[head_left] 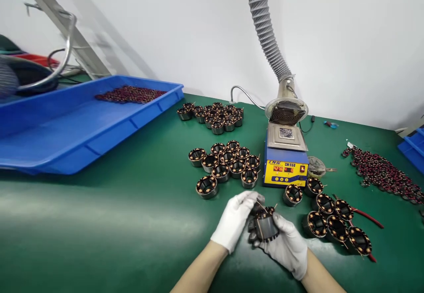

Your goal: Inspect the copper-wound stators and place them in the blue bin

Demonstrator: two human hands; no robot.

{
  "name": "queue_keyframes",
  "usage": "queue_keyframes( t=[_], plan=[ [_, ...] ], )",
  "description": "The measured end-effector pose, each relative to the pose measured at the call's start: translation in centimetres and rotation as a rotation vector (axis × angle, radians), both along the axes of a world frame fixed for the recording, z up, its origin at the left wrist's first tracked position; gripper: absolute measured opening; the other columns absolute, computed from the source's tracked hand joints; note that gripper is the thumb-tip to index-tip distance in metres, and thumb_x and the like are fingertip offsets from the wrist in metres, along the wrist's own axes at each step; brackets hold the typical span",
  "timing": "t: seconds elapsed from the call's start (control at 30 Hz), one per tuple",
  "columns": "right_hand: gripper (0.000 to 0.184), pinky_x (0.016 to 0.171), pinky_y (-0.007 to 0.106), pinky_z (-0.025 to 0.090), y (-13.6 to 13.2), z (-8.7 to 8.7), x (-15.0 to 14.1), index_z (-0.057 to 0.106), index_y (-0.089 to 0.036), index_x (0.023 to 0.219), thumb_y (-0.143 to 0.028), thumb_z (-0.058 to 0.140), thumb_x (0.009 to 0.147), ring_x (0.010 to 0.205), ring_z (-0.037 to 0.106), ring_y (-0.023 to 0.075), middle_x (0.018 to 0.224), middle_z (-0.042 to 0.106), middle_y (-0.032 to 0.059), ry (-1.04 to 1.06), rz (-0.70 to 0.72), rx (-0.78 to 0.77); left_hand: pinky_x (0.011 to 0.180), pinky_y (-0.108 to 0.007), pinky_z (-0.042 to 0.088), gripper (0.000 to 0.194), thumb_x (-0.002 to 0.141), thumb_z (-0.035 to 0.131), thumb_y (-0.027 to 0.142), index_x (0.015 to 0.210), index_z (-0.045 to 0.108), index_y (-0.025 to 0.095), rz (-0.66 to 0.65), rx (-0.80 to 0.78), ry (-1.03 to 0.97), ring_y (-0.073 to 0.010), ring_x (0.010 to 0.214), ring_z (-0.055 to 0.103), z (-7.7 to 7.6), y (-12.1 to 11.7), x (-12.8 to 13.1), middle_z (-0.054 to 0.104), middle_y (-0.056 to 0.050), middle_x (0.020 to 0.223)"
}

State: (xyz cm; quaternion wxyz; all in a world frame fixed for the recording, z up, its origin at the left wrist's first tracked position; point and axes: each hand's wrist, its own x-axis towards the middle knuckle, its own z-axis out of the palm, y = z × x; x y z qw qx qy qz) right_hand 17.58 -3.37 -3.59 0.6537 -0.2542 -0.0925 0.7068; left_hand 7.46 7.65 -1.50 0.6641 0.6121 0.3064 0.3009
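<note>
Wrapped around a motor stator (266,226), my right hand (286,244) wears a white glove with dark-stained fingertips. The stator is a dark metal ring with copper windings at its upper rim and thin wire ends sticking up. My left hand (236,218), also in a white glove, has its fingers pinched together at the stator's top left, by a wire end (261,205). Whether the wire is between those fingertips is hidden. Just right of my hands stands another stator (293,194), with several more (337,227) beyond it.
A blue and yellow solder pot (285,167) with a red display stands ahead, under a fume hose (266,23). Stator groups (228,158) stand left of it. A blue tray (76,151) lies at left. Small dark red parts (384,173) and a red tube (367,218) lie at right.
</note>
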Motion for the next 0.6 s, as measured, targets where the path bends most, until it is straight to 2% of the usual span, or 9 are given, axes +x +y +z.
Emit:
queue_keyframes(
  t=[0.07,0.13,0.2,0.27,0.33,0.37,0.47,0.53,0.6],
  plan=[
    [0.044,0.068,0.030,0.046,-0.1,0.0,0.2,0.061,-0.013,0.102,-0.043,0.070,0.071,0.079,0.064,0.0209,0.093,0.068,0.0109,0.033,0.013,-0.024,0.084,-0.033,0.047,0.037,0.077,0.051,0.043,0.095,0.062,0.013,-0.081,-0.036,0.021,-0.0231,0.090,0.059,0.3,0.1,-0.4,0.065,-0.008,0.093],
    [0.041,0.071,0.031,0.046,-0.1,0.0,0.2,0.062,-0.014,0.100,-0.044,0.068,0.073,0.082,0.062,0.0201,0.094,0.067,0.0097,0.062,-0.013,-0.068,0.090,-0.034,0.044,0.054,0.064,0.067,0.035,0.113,0.056,0.016,-0.268,0.016,0.096,-0.0243,0.099,0.056,0.6,-0.4,-0.6,0.061,-0.007,0.107],
    [0.035,0.076,0.034,0.046,-0.1,-0.1,0.2,0.063,-0.016,0.097,-0.042,0.069,0.073,0.084,0.061,0.0202,0.096,0.067,0.0073,0.072,-0.042,-0.106,0.096,-0.035,0.041,0.072,0.049,0.074,0.021,0.118,0.054,0.019,-0.361,0.085,0.152,-0.0251,0.104,0.053,0.7,-1.1,-0.5,0.058,-0.006,0.114],
    [0.033,0.077,0.035,0.046,-0.1,-0.1,0.0,0.062,-0.018,0.097,-0.040,0.069,0.073,0.085,0.061,0.0202,0.098,0.067,0.0062,0.063,-0.049,-0.096,0.098,-0.034,0.039,0.064,0.047,0.074,0.022,0.109,0.060,0.019,-0.311,0.091,0.147,-0.0258,0.106,0.052,0.7,-1.8,0.1,0.058,-0.006,0.114],
    [0.029,0.071,0.032,0.047,-0.1,-0.2,-0.1,0.063,-0.018,0.095,-0.036,0.069,0.074,0.082,0.061,0.0192,0.094,0.067,0.0058,0.036,-0.046,-0.045,0.092,-0.032,0.043,0.039,0.056,0.070,0.034,0.091,0.068,0.017,-0.215,-0.010,0.116,-0.0262,0.103,0.055,0.6,-2.1,0.6,0.061,-0.007,0.108],
    [0.027,0.067,0.030,0.047,-0.1,-0.2,-0.2,0.063,-0.017,0.094,-0.035,0.069,0.074,0.078,0.062,0.0187,0.090,0.067,0.0059,0.019,-0.040,-0.020,0.087,-0.032,0.046,0.033,0.061,0.066,0.039,0.085,0.069,0.017,-0.162,-0.075,0.107,-0.0264,0.099,0.057,0.5,-2.1,0.8,0.062,-0.007,0.105],
    [0.031,0.058,0.027,0.045,-0.2,-0.1,-0.1,0.063,-0.015,0.094,-0.038,0.067,0.075,0.072,0.063,0.0191,0.085,0.068,0.0086,-0.012,-0.001,0.019,0.075,-0.032,0.050,0.036,0.067,0.059,0.046,0.081,0.068,0.015,0.026,-0.220,0.076,-0.0258,0.086,0.061,0.5,-1.5,0.7,0.067,-0.007,0.088],
    [0.040,0.059,0.026,0.044,-0.3,0.1,0.0,0.061,-0.013,0.100,-0.044,0.067,0.074,0.073,0.063,0.0195,0.088,0.067,0.0106,0.018,0.030,0.016,0.080,-0.031,0.049,0.040,0.068,0.060,0.050,0.083,0.066,0.013,0.146,-0.217,0.005,-0.0247,0.086,0.061,0.6,-0.9,0.3,0.067,-0.007,0.085],
    [0.045,0.061,0.026,0.044,-0.2,0.2,0.1,0.061,-0.013,0.103,-0.047,0.066,0.074,0.075,0.062,0.0193,0.090,0.067,0.0111,0.053,0.045,0.005,0.090,-0.031,0.044,0.043,0.069,0.061,0.050,0.089,0.066,0.013,0.142,-0.176,-0.027,-0.0238,0.096,0.058,0.7,-0.6,0.2,0.066,-0.008,0.095]
  ],
)
